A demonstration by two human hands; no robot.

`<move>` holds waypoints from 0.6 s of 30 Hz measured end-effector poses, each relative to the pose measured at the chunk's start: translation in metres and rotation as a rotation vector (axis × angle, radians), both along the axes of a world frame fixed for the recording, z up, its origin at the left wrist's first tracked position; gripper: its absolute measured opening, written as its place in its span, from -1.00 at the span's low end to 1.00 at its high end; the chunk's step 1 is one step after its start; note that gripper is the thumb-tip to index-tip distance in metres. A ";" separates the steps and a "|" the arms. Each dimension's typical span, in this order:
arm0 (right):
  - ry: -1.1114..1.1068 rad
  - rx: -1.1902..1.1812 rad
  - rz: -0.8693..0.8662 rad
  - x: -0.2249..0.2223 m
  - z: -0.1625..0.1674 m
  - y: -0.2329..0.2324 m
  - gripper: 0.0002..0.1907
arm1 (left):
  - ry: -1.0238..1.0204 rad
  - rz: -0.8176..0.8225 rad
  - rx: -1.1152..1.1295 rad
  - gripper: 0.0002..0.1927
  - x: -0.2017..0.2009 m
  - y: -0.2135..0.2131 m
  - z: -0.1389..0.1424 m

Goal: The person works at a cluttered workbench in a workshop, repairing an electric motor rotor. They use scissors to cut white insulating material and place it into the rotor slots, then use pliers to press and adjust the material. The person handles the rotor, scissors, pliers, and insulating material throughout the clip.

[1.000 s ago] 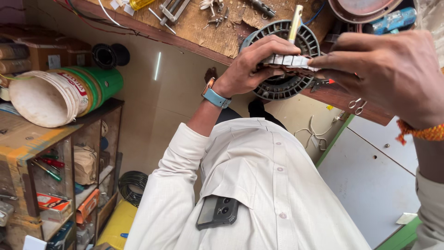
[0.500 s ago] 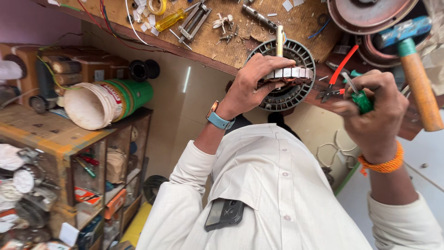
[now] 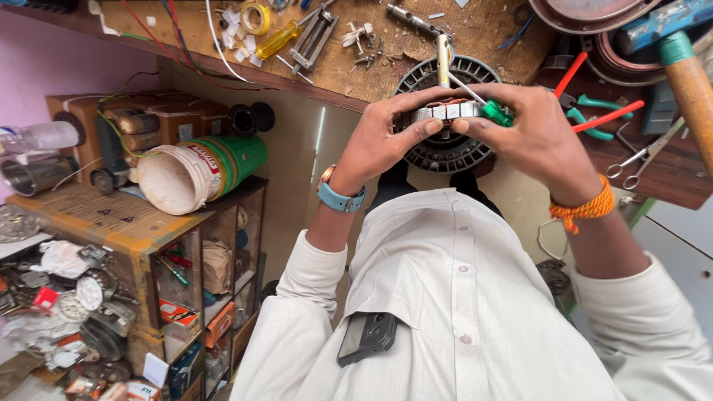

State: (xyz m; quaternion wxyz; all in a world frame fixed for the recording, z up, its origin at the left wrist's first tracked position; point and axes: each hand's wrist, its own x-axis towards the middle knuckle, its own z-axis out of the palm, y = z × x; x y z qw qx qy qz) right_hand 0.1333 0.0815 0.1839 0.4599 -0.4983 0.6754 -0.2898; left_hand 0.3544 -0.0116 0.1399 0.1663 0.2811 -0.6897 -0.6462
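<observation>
Gripping a round ribbed motor stator (image 3: 445, 145) at the near edge of the wooden desk (image 3: 460, 44), both hands meet over its top. Stator is dark, finned, with a metal shaft (image 3: 443, 59) sticking up from its centre and a silvery laminated block (image 3: 445, 111) pinched between the thumbs. Left hand (image 3: 386, 137) clenched on the stator's left side, thumb pressed on the block; blue wristwatch (image 3: 340, 198) on that wrist. Right hand (image 3: 531, 137) closed on a green-handled screwdriver (image 3: 494, 113), its thin blade angled toward the shaft; orange thread band (image 3: 587, 210) on that wrist.

Just right of the stator: red-handled pliers (image 3: 594, 119), teal-handled tool (image 3: 594, 104), scissors (image 3: 639, 160) toward the desk's right edge. Wooden hammer handle (image 3: 691, 82) at the far right, round metal covers (image 3: 587, 15) behind it. Left part of the desk: yellow screwdriver (image 3: 276, 41), tape roll (image 3: 256, 15), metal puller (image 3: 312, 37), loose wires and scraps.

Beside the desk's left end, a white and green bucket (image 3: 197, 174) lies on its side atop a wooden shelf unit (image 3: 111, 223) stuffed with parts. Phone (image 3: 368, 336) sits in the white shirt (image 3: 460, 297) pocket.
</observation>
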 end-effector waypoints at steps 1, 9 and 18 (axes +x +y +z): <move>-0.011 -0.023 0.045 -0.003 0.004 -0.006 -0.57 | -0.002 0.004 0.007 -0.56 0.000 0.000 0.000; 0.286 0.246 0.218 0.005 0.028 -0.025 -0.60 | 0.000 0.088 -0.112 -0.65 -0.009 0.009 -0.001; 0.446 -0.069 0.203 0.016 0.017 -0.007 -0.62 | -0.018 0.168 -0.385 -0.66 -0.018 0.022 -0.013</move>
